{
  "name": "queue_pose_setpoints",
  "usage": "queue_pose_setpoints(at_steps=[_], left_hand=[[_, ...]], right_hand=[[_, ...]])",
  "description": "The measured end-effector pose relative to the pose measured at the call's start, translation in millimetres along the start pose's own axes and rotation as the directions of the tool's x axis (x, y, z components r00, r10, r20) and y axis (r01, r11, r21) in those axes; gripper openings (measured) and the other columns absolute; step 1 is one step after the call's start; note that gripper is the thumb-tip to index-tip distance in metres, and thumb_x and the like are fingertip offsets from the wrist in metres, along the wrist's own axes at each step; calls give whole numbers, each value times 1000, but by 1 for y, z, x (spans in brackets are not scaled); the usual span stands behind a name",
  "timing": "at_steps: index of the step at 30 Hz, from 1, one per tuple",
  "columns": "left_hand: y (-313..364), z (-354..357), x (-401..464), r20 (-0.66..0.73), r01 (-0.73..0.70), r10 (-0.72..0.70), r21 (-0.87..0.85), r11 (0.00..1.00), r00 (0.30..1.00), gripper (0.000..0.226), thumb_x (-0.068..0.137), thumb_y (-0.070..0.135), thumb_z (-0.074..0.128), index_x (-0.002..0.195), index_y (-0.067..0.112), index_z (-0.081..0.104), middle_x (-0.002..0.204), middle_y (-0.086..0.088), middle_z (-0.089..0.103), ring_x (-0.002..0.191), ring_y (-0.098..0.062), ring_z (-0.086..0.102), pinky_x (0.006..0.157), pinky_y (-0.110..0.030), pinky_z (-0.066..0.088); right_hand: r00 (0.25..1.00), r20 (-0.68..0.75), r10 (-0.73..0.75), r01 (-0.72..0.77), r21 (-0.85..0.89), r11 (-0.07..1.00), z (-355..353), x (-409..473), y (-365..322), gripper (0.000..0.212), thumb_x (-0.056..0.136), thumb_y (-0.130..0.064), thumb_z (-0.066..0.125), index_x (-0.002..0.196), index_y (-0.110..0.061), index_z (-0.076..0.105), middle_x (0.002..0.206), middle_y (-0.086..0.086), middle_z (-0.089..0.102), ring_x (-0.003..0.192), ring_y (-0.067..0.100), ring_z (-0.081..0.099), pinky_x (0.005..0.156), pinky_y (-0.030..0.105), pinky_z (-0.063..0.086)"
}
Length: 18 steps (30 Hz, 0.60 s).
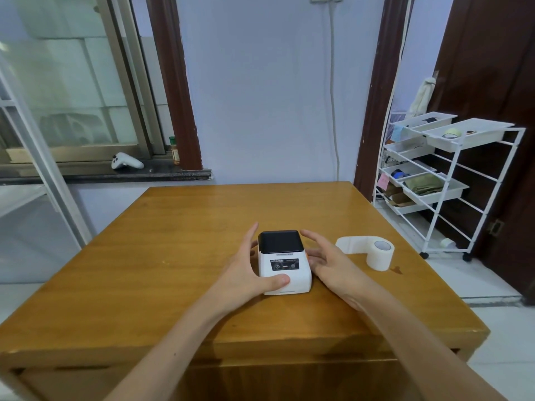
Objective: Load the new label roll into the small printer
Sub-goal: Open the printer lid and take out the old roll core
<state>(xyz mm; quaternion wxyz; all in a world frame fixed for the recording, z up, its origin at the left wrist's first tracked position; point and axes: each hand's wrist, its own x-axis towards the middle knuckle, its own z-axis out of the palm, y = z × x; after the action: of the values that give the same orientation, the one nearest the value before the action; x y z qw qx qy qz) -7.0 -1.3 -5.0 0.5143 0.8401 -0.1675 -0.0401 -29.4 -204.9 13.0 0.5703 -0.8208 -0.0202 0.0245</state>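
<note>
A small white printer [285,263] with a black lid stands shut in the middle of the wooden table [173,256]. My left hand [249,270] grips its left side, thumb laid across the white front. At the printer's right side is my right hand [327,261], fingers spread and touching or nearly touching the casing near an orange button. To the right lies a white label roll [379,254] on the table, a strip of its paper unrolled toward the printer.
A white wire cart [451,180] with trays of tape and cloth stands right of the table by a dark door. A white game controller [126,162] and a small bottle [174,150] sit on the window ledge behind.
</note>
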Motion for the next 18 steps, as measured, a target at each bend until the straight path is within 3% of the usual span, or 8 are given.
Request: queue_pose_setpoints(at_steps=[3,9,11,14,18], left_hand=[[0,0,0,-3,7,-7,-1,1000,1000,126,63,49,89,154,48,2,157,9,34,138,-8,38,110,-30,33],[1,-1,-1,2,15,-15,-6,1000,1000,125,63,49,89,154,48,4,157,9,36,140,-8,37,112,-31,32],[1,-1,-1,7,16,-16,0,1000,1000,127,59,55,88,153,49,4,157,10,35,140,-7,37,114,-34,33],[3,-1,-2,9,20,-20,0,1000,1000,128,55,60,86,152,51,3,157,11,35,140,-7,37,116,-38,33],[3,-2,-3,10,21,-21,-2,1000,1000,129,54,62,86,152,51,3,157,11,35,139,-7,38,117,-42,34]], right_hand=[[1000,7,2,-2,-4,1000,-1,2,1,58,100,-2,43,147,-35,33,134,4,55,118,12,53,104,30,45],[1000,20,-6,6,-43,999,2,4,3,63,99,2,43,147,-37,32,124,-3,56,113,5,56,88,16,47],[1000,15,10,-10,-26,1000,1,3,3,64,99,0,45,149,-36,28,131,-2,55,117,8,53,93,20,46],[999,13,38,-38,41,998,-2,3,5,71,97,-3,51,151,-39,22,143,1,51,128,14,51,109,36,42],[998,15,69,-70,267,961,-2,5,5,68,94,-12,56,150,-36,29,145,1,51,128,18,53,111,41,41]])
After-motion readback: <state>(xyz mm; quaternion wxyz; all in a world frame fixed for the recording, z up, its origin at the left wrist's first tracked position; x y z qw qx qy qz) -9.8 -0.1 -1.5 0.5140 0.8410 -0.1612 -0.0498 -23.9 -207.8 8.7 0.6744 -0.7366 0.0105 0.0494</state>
